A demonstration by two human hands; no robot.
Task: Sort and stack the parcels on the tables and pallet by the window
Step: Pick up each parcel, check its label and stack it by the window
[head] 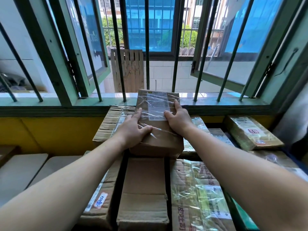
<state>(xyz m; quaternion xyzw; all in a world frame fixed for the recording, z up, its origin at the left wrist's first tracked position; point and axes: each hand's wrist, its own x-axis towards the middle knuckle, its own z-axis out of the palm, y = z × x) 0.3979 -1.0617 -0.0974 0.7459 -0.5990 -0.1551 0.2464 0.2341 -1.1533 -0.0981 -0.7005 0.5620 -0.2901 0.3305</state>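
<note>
A brown cardboard parcel (pixel 158 130) with clear tape and a white shipping label sits on top of the stack in front of the window sill. My left hand (pixel 131 130) grips its left near corner, thumb on top and fingers round the side. My right hand (pixel 177 117) holds its right edge, thumb lying on the label. Under it lie more parcels: a plain brown box (pixel 143 189), a taped box with printed characters (pixel 196 197) to the right, and a long box (pixel 108 124) to the left.
A barred window (pixel 146 47) with open green shutters stands right behind the stack. A taped parcel (pixel 251 132) lies at the far right. Pale flat surfaces (pixel 21 170) lie low on the left beneath a yellow wall (pixel 50 130).
</note>
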